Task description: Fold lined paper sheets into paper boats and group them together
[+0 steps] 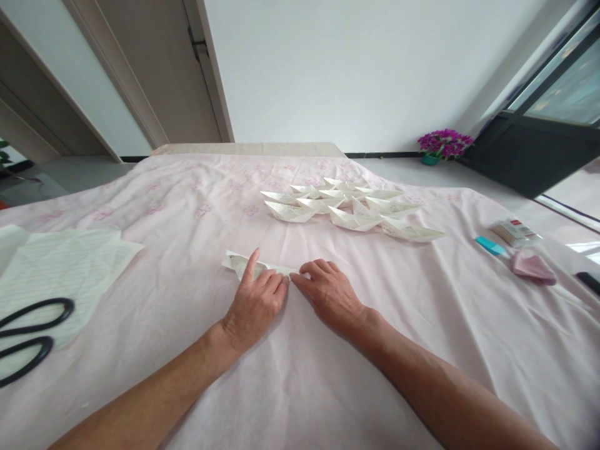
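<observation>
Hands [257, 302] [332, 292] close together, left forefinger [250, 265] outstretched.

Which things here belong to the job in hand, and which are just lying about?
Likely the job: folded paper touched by left hand and right hand; paper boats; lined sheets; perhaps black scissor handles.

Seemingly lying about: wrapped pack; turquoise item; pink item; purple flowers.

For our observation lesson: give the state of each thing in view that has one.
Left hand: partly curled
Right hand: curled
Paper strip: folded
Paper boats: folded
Loose sheets: overlapping
Scissors: handles apart, blades unseen
Pink cloth: rumpled
Packet: wrapped
Flowers: potted
Brown door: apparently shut
</observation>
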Demonstrator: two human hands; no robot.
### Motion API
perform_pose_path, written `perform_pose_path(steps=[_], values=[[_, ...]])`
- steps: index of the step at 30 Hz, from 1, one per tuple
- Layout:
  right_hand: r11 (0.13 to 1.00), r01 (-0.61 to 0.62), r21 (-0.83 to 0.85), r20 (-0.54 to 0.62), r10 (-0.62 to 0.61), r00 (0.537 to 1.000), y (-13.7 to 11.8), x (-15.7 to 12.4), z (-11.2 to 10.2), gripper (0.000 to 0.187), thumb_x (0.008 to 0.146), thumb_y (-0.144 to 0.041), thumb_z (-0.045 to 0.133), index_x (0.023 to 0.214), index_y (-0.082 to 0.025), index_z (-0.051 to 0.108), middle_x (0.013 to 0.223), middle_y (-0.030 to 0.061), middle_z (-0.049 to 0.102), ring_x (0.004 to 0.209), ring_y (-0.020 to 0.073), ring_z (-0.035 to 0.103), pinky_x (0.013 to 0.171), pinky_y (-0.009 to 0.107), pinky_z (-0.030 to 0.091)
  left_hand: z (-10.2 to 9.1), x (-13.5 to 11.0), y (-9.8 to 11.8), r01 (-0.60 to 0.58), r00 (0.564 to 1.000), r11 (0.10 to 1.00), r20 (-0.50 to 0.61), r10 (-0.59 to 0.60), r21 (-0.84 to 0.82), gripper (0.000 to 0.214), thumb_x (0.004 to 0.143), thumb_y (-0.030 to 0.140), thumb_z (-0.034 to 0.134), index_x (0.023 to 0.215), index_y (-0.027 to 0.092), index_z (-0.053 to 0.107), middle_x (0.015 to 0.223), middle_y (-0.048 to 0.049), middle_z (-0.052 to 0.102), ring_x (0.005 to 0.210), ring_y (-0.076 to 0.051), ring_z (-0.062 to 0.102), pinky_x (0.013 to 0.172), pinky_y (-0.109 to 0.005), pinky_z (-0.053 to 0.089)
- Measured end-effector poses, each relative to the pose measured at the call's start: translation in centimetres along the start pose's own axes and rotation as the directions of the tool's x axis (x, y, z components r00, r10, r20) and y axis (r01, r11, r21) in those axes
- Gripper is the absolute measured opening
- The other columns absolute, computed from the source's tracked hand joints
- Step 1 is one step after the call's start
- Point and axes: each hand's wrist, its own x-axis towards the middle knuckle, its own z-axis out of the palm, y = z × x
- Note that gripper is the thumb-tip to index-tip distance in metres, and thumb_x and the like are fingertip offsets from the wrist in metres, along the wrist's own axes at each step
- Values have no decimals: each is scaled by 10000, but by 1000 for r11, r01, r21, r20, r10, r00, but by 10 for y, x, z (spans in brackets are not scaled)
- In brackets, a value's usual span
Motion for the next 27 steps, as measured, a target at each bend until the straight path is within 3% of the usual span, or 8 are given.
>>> perform_pose_path(steps=[5,9,14,17,21,27], values=[[996,-38,-75,41,42,998,-10,-2,-6,331,910,-126,543,1214,-240,612,1079,88,621,961,244,481,788,360,364,-1,-1,2,-36,999,999,19,35,39,232,930,98,471,1021,117,683,863,-67,670,929,-218,614,1151,-612,268],[989,-84,-122,48,90,995,-2,-5,-8,383,900,-108,535,1254,-238,596,1112,93,620,993,257,475,805,377,360,-2,0,1,-53,998,996,37,50,69,214,924,110,498,1044,95,675,887,-79,658,1037,-245,584,1147,-575,282],[979,-147,-138,28,152,988,7,-2,-8,310,858,-83,556,1125,-194,666,1072,108,638,974,274,482,801,402,377,-5,-1,0,-11,998,997,60,6,71,178,914,124,535,1031,144,667,858,-47,626,915,-213,572,1054,-474,385],[986,-168,-12,-50,167,985,2,6,-6,280,840,-53,541,1032,-192,691,1080,105,641,988,267,490,815,392,401,-5,-2,-1,39,997,998,68,-43,51,171,928,154,527,1038,170,657,863,-47,618,860,-211,559,903,-423,445],[959,-58,276,-88,86,992,-10,17,2,334,897,-53,452,1133,-191,644,1022,80,641,924,205,530,836,345,438,0,-7,-7,89,995,992,56,-84,-85,153,947,186,510,964,190,663,837,-36,614,781,-186,552,777,-368,439],[936,-66,346,-62,93,994,-15,20,5,333,885,-154,555,1215,-179,597,1008,80,615,938,216,539,884,370,446,0,-18,-25,187,981,945,6,-192,-270,212,936,103,468,921,190,660,948,-37,641,818,-156,592,762,-293,471]])
